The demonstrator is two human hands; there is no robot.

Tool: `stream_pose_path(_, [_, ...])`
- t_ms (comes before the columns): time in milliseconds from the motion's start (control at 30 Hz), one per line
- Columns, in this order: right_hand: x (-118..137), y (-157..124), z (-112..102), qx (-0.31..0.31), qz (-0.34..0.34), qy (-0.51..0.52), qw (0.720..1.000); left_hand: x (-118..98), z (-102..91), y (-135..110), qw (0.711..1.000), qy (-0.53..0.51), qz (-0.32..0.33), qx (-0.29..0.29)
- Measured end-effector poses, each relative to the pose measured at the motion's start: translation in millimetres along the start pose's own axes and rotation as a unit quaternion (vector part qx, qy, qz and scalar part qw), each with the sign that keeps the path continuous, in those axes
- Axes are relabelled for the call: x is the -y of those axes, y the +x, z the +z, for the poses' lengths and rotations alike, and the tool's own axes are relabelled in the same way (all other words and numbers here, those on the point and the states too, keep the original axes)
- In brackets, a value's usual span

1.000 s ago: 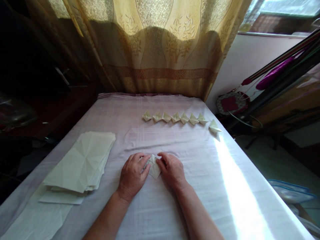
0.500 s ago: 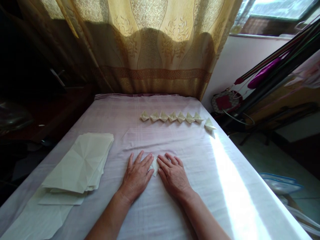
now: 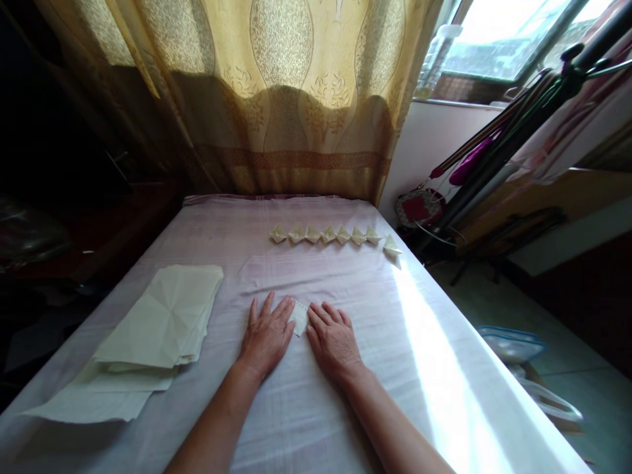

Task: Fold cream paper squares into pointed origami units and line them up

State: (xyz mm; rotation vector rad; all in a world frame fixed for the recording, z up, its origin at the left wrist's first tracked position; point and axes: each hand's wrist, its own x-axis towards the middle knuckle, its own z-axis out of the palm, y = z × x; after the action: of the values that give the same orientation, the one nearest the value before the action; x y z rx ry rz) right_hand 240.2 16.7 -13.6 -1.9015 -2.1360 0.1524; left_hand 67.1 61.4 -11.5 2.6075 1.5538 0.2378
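Note:
My left hand [image 3: 266,332] and my right hand [image 3: 332,337] lie flat side by side on the white cloth of the table [image 3: 306,408], fingers stretched out. Between and partly under them is a small folded piece of cream paper [image 3: 299,316], pressed down by the inner fingers of both hands. Only a narrow wedge of it shows. A stack of creased cream paper sheets [image 3: 162,319] lies to the left of my left hand.
A row of several small folded paper shapes [image 3: 328,234] stands across the far part of the table, the last one [image 3: 392,246] a little apart. A gold curtain [image 3: 276,99] hangs behind. Rods and clutter [image 3: 494,158] stand to the right; a plastic container [image 3: 511,342] sits on the floor.
My fingers went from curled and pinching the folded paper to flat and spread, pressing it down. The camera has tilted up and swung slightly right.

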Motion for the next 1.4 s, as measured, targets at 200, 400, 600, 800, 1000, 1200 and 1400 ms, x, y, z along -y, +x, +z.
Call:
stream_pose_path(200, [0, -1, -3, -0.006, -0.001, 0.002, 1.000, 8, -5.3, -12, 0.997, 0.044, -0.062, -0.012])
stream_pose_path(400, [3, -1, -7, 0.000, 0.001, -0.011, 1.000, 16, -8.9, -34, 0.996, 0.052, -0.079, -0.004])
stream_pose_path(600, [3, -1, -6, -0.014, -0.015, -0.023, 1.000, 15, -5.9, -55, 0.995, 0.051, -0.073, -0.035])
stream_pose_path(800, [2, -2, -6, -0.017, -0.076, -0.026, 0.997, 13, -2.3, -62, 0.997, 0.031, 0.021, -0.066])
stream_pose_path(1000, [1, -3, -7, -0.025, -0.124, -0.027, 0.992, 11, -5.5, -62, 0.997, 0.031, 0.051, -0.053])
stream_pose_path(1200, [2, -5, -5, -0.025, -0.151, -0.020, 0.988, 8, -7.2, -61, 0.997, 0.032, 0.060, -0.042])
stream_pose_path(1400, [6, -7, -6, -0.023, -0.157, -0.020, 0.987, 7, -6.0, -60, 0.996, 0.036, 0.073, -0.048])
